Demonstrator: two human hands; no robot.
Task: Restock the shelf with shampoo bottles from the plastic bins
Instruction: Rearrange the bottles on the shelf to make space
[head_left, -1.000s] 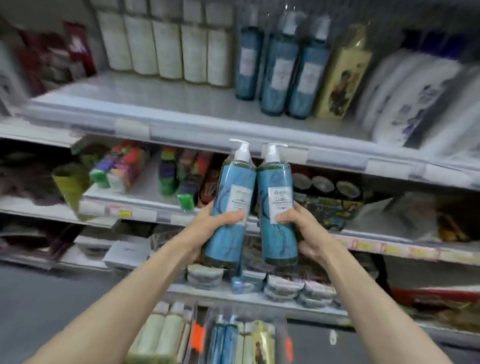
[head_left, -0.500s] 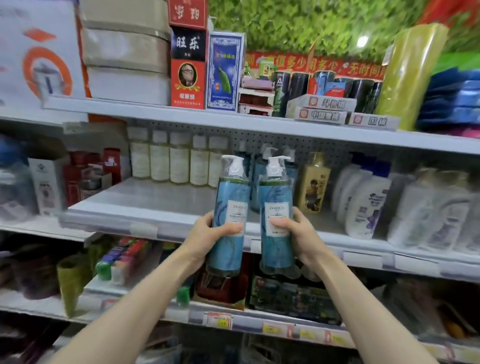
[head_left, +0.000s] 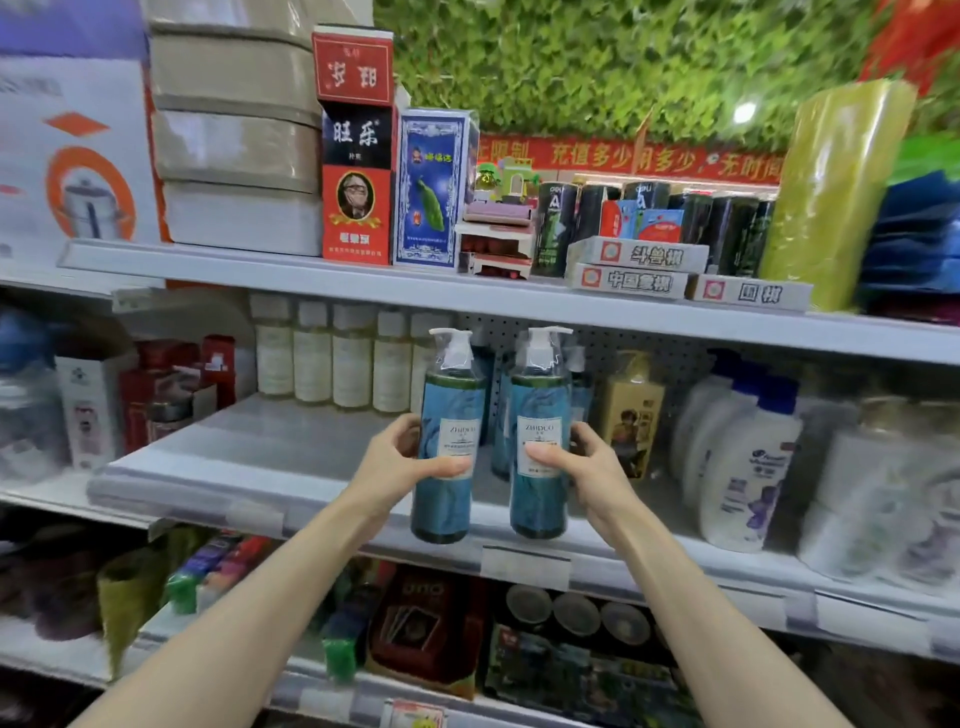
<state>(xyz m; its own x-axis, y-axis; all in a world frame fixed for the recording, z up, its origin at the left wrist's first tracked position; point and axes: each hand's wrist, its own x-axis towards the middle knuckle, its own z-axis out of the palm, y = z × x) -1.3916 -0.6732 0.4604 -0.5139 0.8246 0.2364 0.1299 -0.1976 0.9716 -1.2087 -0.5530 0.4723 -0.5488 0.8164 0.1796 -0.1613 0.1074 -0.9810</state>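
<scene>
Two blue shampoo bottles with white pump tops are hanging upright and side by side, a narrow gap between them, in the air at the near edge of the middle shelf (head_left: 260, 452), their bases showing in front of its lip. The left hand (head_left: 395, 462) is gripping the left bottle (head_left: 449, 405) around its middle, thumb lying across the bottom of the pale label and fingers curling round the far side. The right hand (head_left: 587, 467) is gripping the right bottle (head_left: 537, 395) the same way, thumb pressing on the label and fingers wrapping behind. Both forearms are reaching up from the near bottom of the view. Behind the held pair, more blue bottles (head_left: 500, 415) of the same kind are standing at the far back of the shelf against a pegboard wall. Just right of those, a yellow bottle (head_left: 628, 415) is standing, and further right white bottles with blue caps (head_left: 743, 467) are crowding the shelf. To the left, a row of pale bottles (head_left: 332, 364) is lining the back, with bare shelf in front of it. On the upper shelf (head_left: 363, 283) a tall red box (head_left: 356, 156) and a blue-and-white box (head_left: 434, 192) are standing next to each other, with a yellow-green roll (head_left: 831, 192) well off to the right.
</scene>
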